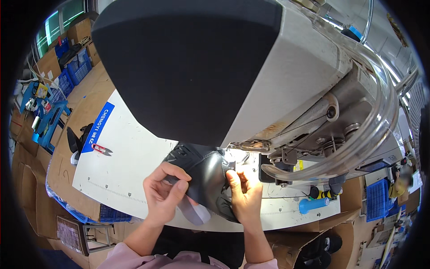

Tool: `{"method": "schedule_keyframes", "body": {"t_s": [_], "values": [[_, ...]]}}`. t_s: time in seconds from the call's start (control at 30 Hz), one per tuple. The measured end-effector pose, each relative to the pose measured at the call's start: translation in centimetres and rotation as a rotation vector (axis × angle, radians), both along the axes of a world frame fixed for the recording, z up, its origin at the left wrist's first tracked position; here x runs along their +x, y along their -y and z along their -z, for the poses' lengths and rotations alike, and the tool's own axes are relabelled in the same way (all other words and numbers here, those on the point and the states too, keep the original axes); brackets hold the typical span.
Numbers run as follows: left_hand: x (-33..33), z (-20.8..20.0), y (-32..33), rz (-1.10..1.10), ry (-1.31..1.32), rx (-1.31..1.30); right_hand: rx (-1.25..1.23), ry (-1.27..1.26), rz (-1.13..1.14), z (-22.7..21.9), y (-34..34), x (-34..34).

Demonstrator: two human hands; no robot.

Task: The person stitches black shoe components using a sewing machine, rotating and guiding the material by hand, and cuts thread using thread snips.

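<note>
A black leather-like shoe upper [207, 179] with a raised pattern and a grey lining lies on the white sewing table [121, 175], under the head of a sewing machine [286, 89]. My left hand [161, 197] pinches its left edge between thumb and fingers. On the other side my right hand [247, 199] grips the right edge, thumb on top, close to the lit needle area. The needle itself cannot be made out. Part of the upper's far end is hidden behind the machine's dark cover.
Red-handled thread snips [102, 149] lie on the table at the left, near dark pieces [77, 141]. A blue cylinder [313, 205] rests at the right front. A clear curved guard [380, 121] bends around the machine. An open cardboard box [345, 242] with dark shoe parts stands below right.
</note>
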State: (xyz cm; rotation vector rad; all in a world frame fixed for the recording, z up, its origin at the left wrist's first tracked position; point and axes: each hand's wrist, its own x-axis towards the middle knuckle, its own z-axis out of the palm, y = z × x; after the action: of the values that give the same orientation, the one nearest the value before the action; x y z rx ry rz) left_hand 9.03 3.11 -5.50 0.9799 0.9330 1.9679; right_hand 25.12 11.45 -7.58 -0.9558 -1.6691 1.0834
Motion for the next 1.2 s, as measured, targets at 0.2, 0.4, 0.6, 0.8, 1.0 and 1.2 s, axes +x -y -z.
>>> {"method": "schedule_keyframes", "body": {"t_s": [0.2, 0.4, 0.6, 0.8, 1.0, 1.2], "values": [[-2.7, -0.7, -2.1, -0.022, -0.117, -0.031, -0.087, -0.159, 0.120, -0.2, 1.8, -2.8], [0.6, -3.1, -2.0, -0.212, -0.263, -0.048, -0.020, -0.152, 0.202, -1.0, 2.5, -4.3], [-1.4, -3.4, -2.8, -0.052, -0.312, -0.122, 0.018, -0.133, 0.213, -0.6, 3.0, -5.0], [-5.1, -3.9, -4.6, 0.117, -0.384, -0.178, -0.066, -0.156, 0.154, -0.6, 3.2, -5.2], [-7.1, -3.6, -5.4, 0.205, -0.359, -0.234, -0.120, -0.213, 0.109, -0.3, 3.5, -5.6], [-7.1, -2.2, -7.2, -0.001, -0.504, -0.189, -0.165, -0.257, 0.119, -0.3, 3.7, -5.5]]}}
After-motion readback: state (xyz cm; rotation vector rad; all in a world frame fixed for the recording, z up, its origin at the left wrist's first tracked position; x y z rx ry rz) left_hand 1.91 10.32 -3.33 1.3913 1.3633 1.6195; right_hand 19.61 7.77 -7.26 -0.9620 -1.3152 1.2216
